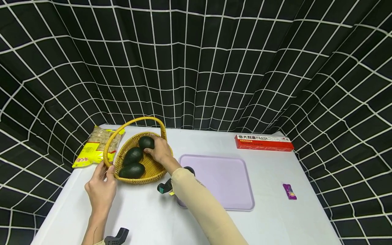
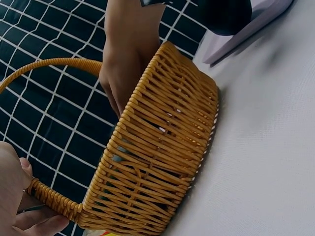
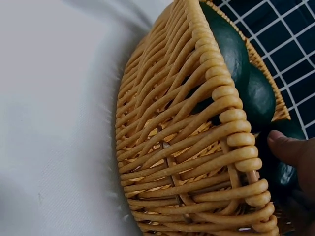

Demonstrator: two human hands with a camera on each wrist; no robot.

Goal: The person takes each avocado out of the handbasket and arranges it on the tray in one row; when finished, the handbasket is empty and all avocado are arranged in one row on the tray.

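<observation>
A wicker basket (image 1: 144, 182) with a tall arched handle (image 1: 137, 119) stands on the left part of the table. Inside it lie three dark green avocados; one avocado (image 1: 131, 170) is nearest the front rim, with another avocado (image 1: 133, 156) behind it. My right hand (image 1: 160, 149) reaches over the basket's right side and grips the rearmost avocado (image 1: 146, 142), thumb on its surface in the right wrist view (image 3: 283, 174). With fingers and thumb, my left hand (image 1: 102, 189) holds the foot of the handle at the basket's left; the left wrist view shows this grip (image 2: 47, 201) too.
A yellow food bag (image 1: 88, 156) lies left of the basket, close against it. Right of the basket is a pale purple tray (image 1: 218, 180), partly under my right forearm. A red pasta box (image 1: 264, 143) sits at the back right, and a small purple packet (image 1: 289, 191) lies nearer.
</observation>
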